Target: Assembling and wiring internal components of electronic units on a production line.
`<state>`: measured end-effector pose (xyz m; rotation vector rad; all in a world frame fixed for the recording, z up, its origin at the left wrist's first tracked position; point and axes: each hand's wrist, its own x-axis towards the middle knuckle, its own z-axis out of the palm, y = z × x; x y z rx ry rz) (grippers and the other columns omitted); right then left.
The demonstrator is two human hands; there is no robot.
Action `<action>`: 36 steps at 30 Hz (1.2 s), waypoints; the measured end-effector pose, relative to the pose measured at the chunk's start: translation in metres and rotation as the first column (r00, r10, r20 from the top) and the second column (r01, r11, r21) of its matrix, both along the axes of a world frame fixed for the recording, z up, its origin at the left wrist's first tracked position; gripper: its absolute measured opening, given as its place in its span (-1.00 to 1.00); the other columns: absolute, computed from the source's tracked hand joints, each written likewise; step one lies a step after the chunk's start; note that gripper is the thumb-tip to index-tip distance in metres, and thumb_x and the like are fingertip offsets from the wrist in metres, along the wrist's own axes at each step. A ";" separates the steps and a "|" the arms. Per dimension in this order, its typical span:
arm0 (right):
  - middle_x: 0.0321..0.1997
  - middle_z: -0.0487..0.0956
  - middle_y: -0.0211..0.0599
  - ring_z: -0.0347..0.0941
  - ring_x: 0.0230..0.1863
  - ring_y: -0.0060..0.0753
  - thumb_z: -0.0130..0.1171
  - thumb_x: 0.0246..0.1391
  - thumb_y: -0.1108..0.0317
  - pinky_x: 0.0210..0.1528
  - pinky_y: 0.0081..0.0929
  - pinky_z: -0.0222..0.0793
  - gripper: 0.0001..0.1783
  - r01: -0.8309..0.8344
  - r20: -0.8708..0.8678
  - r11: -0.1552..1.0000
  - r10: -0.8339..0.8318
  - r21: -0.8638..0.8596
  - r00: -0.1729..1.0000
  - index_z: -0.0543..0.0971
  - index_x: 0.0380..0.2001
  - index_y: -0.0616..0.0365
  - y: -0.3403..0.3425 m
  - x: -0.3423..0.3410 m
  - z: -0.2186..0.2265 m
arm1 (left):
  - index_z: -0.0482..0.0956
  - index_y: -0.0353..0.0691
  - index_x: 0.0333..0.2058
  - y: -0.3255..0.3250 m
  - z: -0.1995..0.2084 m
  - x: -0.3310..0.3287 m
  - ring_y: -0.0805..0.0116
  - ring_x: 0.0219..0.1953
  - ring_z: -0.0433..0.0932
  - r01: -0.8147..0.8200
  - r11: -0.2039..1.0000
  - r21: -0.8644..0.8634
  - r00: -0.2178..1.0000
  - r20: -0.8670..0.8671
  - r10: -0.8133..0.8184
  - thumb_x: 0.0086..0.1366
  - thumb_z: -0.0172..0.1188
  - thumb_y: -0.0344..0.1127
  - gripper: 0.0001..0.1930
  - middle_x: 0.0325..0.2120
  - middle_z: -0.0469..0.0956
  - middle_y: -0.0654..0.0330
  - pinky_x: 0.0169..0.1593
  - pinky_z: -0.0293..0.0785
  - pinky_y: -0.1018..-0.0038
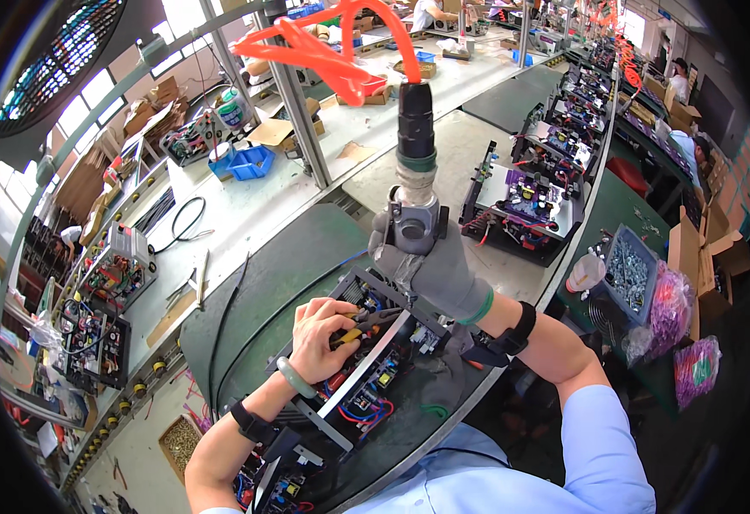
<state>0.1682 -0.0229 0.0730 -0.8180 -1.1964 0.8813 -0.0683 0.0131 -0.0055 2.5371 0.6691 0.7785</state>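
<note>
My right hand (431, 265), in a grey work glove with a green cuff, is wrapped around a power screwdriver (416, 128) held upright, its black upper end joined to an orange coiled air hose (306, 47). The driver's lower tip points down at the frame of an electronic unit (375, 368). Bare except for a pale bangle, my left hand (317, 338) is closed on pliers (349, 332) with yellow and black handles. The plier jaws reach into the unit's wiring, beside a metal strip (365, 361). Parts of the circuit boards are hidden under my left hand.
A loose grey glove (448, 377) lies right of the unit. Black cables cross the green mat (264, 265). More units (520, 201) line the conveyor to the far right. A blue bin of screws (627, 274) and cartons stand at right; another opened unit (92, 343) is at left.
</note>
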 end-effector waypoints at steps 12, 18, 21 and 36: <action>-0.13 0.67 -0.37 0.59 -0.15 -0.61 0.35 0.14 0.53 -0.11 -0.59 0.56 -0.49 -0.153 -0.020 0.987 0.152 -0.040 0.988 0.48 0.16 0.26 -0.001 0.007 -0.004 | 0.58 -0.14 -0.34 0.000 -0.001 -0.001 0.12 0.09 0.46 0.009 1.000 0.011 1.000 0.001 -0.009 -0.14 0.46 -0.38 -0.68 -0.02 0.61 0.27 0.17 0.22 0.15; -0.12 0.66 -0.35 0.60 -0.13 -0.60 0.34 0.14 0.55 -0.09 -0.58 0.56 -0.45 -0.185 -0.087 0.983 0.184 -0.006 0.979 0.44 0.19 0.26 -0.005 0.004 -0.004 | 0.58 -0.12 -0.34 -0.001 -0.001 -0.001 0.13 0.09 0.46 0.006 1.000 0.009 1.000 0.011 -0.006 -0.13 0.46 -0.37 -0.68 -0.02 0.60 0.28 0.17 0.22 0.15; -0.13 0.66 -0.36 0.60 -0.12 -0.59 0.32 0.14 0.57 -0.07 -0.57 0.56 -0.50 -0.054 -0.060 0.998 0.052 -0.037 0.997 0.45 0.15 0.23 -0.003 0.001 -0.008 | 0.58 -0.11 -0.35 -0.001 -0.002 -0.001 0.14 0.09 0.45 0.004 1.000 0.005 1.000 0.012 -0.004 -0.12 0.46 -0.37 -0.69 -0.02 0.60 0.30 0.17 0.21 0.16; -0.18 0.65 -0.42 0.59 -0.17 -0.57 0.32 0.09 0.59 -0.15 -0.58 0.55 -0.65 -0.026 0.077 1.000 0.025 0.014 0.997 0.56 -0.03 0.20 0.003 -0.012 -0.008 | 0.59 -0.13 -0.37 0.000 -0.002 0.000 0.16 0.10 0.45 -0.007 1.000 0.007 1.000 0.008 0.007 -0.14 0.45 -0.37 -0.70 -0.03 0.60 0.31 0.18 0.22 0.17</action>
